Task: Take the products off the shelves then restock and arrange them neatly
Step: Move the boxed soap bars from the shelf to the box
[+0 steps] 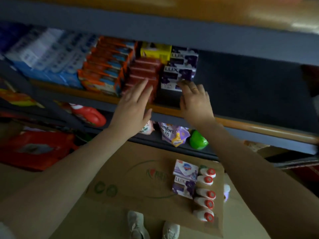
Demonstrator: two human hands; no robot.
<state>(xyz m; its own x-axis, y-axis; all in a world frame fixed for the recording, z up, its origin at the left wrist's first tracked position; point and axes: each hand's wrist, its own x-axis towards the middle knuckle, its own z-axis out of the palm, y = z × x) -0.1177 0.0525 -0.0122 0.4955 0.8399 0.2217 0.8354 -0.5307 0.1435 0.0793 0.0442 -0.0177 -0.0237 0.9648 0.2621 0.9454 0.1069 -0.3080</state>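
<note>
Matt cardboard sheet (138, 178), glossy soap boxes (179, 73)

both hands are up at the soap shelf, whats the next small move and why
Probably the right hand should press the front purple Lux box back flush with its stack. Its fingertips already touch that box, which sits at the shelf edge. The left hand hovers open before the red soap boxes, and could steady them.

Purple Lux boxes (179, 73) — stacked, shelf's (241, 124) front edge
</note>
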